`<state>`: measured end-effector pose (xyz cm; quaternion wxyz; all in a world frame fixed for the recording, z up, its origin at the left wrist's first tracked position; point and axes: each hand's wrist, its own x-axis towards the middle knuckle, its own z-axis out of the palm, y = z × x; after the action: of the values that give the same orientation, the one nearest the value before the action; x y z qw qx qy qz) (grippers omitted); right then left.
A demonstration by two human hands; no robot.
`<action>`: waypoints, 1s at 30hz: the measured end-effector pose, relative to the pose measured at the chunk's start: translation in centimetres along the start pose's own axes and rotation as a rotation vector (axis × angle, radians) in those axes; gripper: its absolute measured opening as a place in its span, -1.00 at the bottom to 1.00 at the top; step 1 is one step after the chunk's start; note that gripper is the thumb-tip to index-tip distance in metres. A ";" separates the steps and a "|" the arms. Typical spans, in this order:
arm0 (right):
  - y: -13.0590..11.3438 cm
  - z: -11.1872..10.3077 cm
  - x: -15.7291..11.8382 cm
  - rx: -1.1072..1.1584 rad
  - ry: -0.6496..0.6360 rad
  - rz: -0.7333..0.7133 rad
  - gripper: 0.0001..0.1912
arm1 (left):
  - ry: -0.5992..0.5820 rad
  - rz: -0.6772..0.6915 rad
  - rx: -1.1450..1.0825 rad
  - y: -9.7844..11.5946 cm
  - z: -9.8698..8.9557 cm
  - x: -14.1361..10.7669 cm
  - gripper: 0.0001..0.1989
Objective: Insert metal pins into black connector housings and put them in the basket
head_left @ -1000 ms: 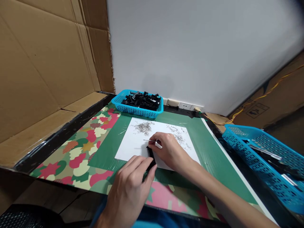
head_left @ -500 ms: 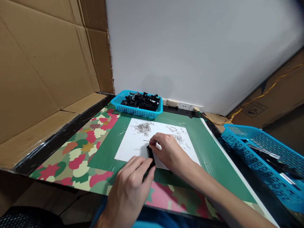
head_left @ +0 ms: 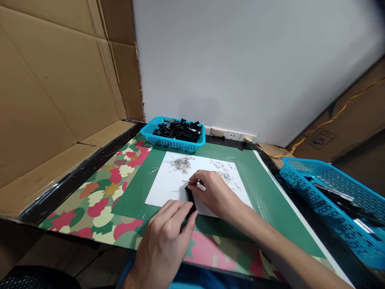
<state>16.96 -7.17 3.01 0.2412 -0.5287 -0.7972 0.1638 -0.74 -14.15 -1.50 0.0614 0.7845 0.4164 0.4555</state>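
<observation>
My left hand is closed around a slim black plastic piece, whose far end lies over the white paper. At that far end my right hand is pinched on a thin metal rod-like tool, its tip pointing left; the rest of it is hidden by the fingers. The right fingertips are at or just above the black piece; I cannot tell if they touch it. On the white sheet lie two scattered heaps of tiny metal bits, one at the left and one at the right, partly behind my right hand.
A blue basket full of black plastic pieces stands at the back by the wall. Another blue basket with black and white strips is at the right. Cardboard walls the left side. Sockets line the back edge.
The right hand has dipped very slightly beside the black piece, the tool still in its pinch. My left hand keeps its hold, and the view has shifted a little.
</observation>
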 end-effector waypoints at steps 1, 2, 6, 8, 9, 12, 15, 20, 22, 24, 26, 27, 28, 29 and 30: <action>-0.1 -0.2 0.0 0.022 -0.015 0.010 -0.84 | 0.002 0.000 0.000 0.0 0.0 0.0 -0.88; -0.1 -0.4 -0.1 0.038 -0.031 0.021 -0.84 | 0.003 -0.001 0.000 0.0 0.0 0.0 -0.88; -0.4 -1.0 -0.1 0.036 -0.048 0.045 -0.81 | -0.009 -0.009 0.002 0.1 -0.1 0.1 -0.89; -0.4 -1.1 0.0 0.027 -0.031 0.045 -0.82 | -0.013 -0.010 0.002 0.1 -0.1 0.1 -0.88; -0.4 -1.1 0.0 0.026 -0.022 0.045 -0.83 | -0.014 -0.011 0.000 0.1 -0.1 0.1 -0.88; -0.3 -0.9 0.1 0.023 -0.002 0.047 -0.86 | -0.013 -0.009 -0.014 0.0 -0.1 0.1 -0.88; -0.1 -0.8 0.1 0.032 0.009 0.039 -0.86 | -0.023 -0.020 -0.017 -0.1 -0.1 0.0 -0.88; 0.1 -0.8 0.0 0.059 -0.001 0.006 -0.86 | -0.014 -0.017 -0.023 -0.1 -0.1 0.0 -0.89; 0.2 -0.7 0.0 0.044 0.010 -0.005 -0.87 | -0.013 -0.017 -0.020 0.0 -0.1 0.1 -0.89; 0.3 -0.5 0.0 0.027 0.021 -0.019 -0.89 | -0.013 -0.015 -0.017 0.0 -0.1 0.1 -0.89; 0.5 -0.3 0.0 0.015 0.025 -0.041 -0.89 | -0.006 -0.009 -0.016 0.0 -0.1 0.1 -0.90; 0.6 -0.2 0.0 0.008 0.023 -0.054 -0.89 | -0.001 -0.006 -0.017 0.1 -0.1 0.2 -0.91; 0.7 -0.1 0.0 0.002 0.018 -0.067 -0.88 | 0.003 -0.002 -0.017 0.1 -0.1 0.2 -0.91; 0.8 0.0 0.0 -0.003 0.012 -0.076 -0.87 | 0.004 0.000 -0.015 0.1 -0.1 0.2 -0.91; 0.8 0.1 0.1 -0.005 0.004 -0.085 -0.85 | 0.003 0.001 -0.012 0.1 -0.2 0.2 -0.90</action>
<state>17.52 -6.80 2.51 0.2483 -0.4953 -0.8188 0.1505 -0.75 -14.07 -1.21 0.0653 0.7837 0.4131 0.4592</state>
